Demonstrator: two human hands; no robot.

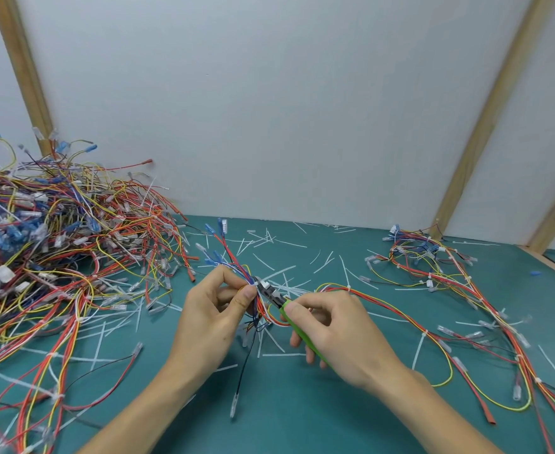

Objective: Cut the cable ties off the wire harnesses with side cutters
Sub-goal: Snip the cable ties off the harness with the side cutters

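Note:
My left hand pinches a wire harness of red, yellow, blue and white wires at its bundled part, just above the green mat. My right hand grips the green-handled side cutters. The cutter jaws sit at a white cable tie on the bundle, right beside my left thumb. The harness trails off to the right across the mat, and its blue terminals fan out behind my left hand.
A big tangled heap of harnesses fills the left of the green mat. A smaller bundle of harnesses lies at the back right. Several cut white tie pieces litter the middle. A white wall with wooden battens stands behind.

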